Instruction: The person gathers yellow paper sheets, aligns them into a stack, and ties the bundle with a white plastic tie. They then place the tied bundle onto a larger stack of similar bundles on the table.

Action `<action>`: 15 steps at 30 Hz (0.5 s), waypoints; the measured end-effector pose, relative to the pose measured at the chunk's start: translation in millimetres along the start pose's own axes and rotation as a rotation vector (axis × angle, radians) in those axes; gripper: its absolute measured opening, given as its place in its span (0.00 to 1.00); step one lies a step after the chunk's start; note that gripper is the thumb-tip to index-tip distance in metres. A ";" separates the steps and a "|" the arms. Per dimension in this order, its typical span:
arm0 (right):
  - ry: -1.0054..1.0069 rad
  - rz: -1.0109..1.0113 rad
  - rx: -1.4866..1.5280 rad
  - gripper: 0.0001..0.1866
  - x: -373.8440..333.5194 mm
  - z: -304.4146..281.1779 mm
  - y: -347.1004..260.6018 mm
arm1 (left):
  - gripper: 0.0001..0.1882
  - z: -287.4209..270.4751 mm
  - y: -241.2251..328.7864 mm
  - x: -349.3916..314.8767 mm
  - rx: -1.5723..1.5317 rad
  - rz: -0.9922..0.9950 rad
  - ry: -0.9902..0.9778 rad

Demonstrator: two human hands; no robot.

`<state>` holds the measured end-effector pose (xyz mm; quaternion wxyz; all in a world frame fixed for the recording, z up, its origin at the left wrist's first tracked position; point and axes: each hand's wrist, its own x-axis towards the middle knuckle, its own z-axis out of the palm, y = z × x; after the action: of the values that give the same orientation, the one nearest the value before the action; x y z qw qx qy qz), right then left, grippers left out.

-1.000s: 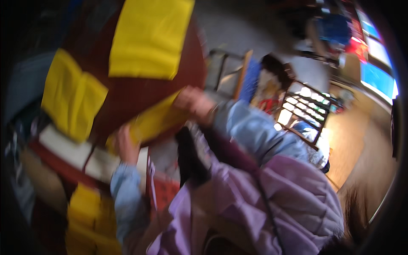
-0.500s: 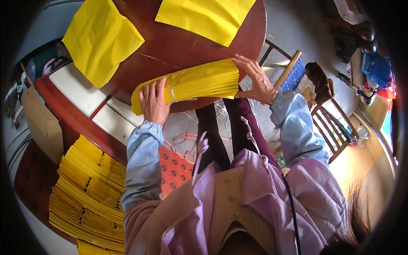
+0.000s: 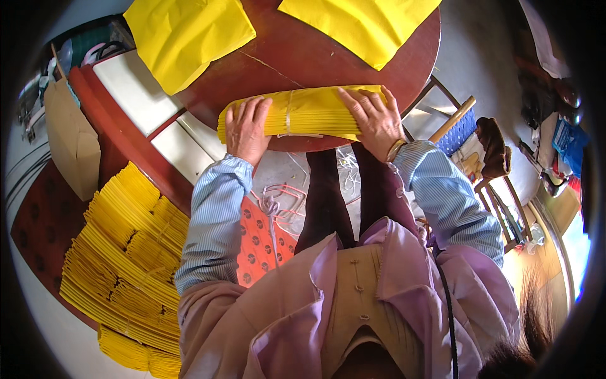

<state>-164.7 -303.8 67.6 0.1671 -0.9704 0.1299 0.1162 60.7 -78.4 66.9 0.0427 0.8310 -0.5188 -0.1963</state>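
A thick bundle of folded yellow sheets (image 3: pixel 312 114) lies along the near edge of the round red-brown table (image 3: pixel 284 47), its layered folds toward me. A thin pale band (image 3: pixel 288 115) circles it left of the middle. My left hand (image 3: pixel 248 131) grips the bundle near its left end, fingers over the top and thumb out of sight. At the other end, my right hand (image 3: pixel 377 121) is closed over the top and end, its thumb also hidden. Farther back on the table are two yellow pieces, one at left (image 3: pixel 189 41) and one at right (image 3: pixel 366 28).
Many similar yellow bundles (image 3: pixel 120 246) are stacked at lower left, beside a cardboard piece (image 3: pixel 72 139) and a red-edged unit with white panels (image 3: pixel 136 88). A wooden chair (image 3: pixel 461 117) with blue cloth stands at right. Tangled strings (image 3: pixel 284 202) lie below the table edge.
My right hand has come down from its raised, spread pose at the bundle's end and now closes over it. The bundle now lies more level. The whole view has shifted.
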 end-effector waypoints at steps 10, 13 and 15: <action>0.150 -0.082 0.160 0.37 6.9 -7.9 16.4 | 0.35 -7.6 -25.0 -11.9 -0.012 0.036 0.045; 0.108 -0.093 0.127 0.36 12.3 -6.3 17.0 | 0.34 -7.1 -25.2 -6.1 -0.012 0.047 0.052; 0.033 -0.072 0.142 0.35 13.4 -13.1 19.8 | 0.32 -14.7 -26.8 -3.6 -0.031 0.025 -0.026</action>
<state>-155.6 -329.3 70.2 0.2375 -0.9619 0.1058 0.0849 87.4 -64.9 74.1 0.0512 0.8210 -0.5267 -0.2145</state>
